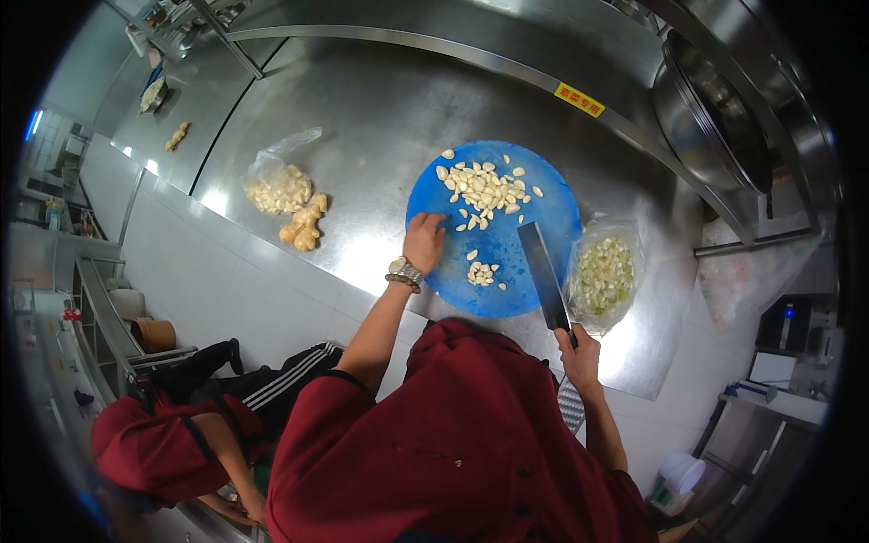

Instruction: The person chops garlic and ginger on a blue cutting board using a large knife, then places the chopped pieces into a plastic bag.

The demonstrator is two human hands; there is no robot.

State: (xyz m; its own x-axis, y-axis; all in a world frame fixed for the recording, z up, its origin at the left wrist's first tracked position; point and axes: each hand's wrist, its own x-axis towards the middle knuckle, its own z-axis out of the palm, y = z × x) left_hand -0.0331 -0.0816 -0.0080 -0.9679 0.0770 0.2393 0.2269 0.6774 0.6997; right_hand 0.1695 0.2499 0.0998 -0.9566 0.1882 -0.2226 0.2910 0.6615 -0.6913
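A round blue cutting board (441,285) lies on the steel table before me. Peeled garlic cloves (483,186) are heaped on its far half, and a smaller group of garlic pieces (481,273) sits nearer to me. My right hand (580,356) grips the handle of a cleaver (543,275), whose blade reaches over the board's right side. At the left edge of the board is my left hand (425,243), fingers bent, with no object visible in it; its fingertips are near or on the board. A watch circles that wrist.
Left of the board are a plastic bag of garlic (278,190) and a ginger root (303,224). A clear bag of chopped pale-green vegetable (603,275) touches the right side. Steel bowls (706,115) rest on a shelf. A co-worker (183,441) bends down at lower left.
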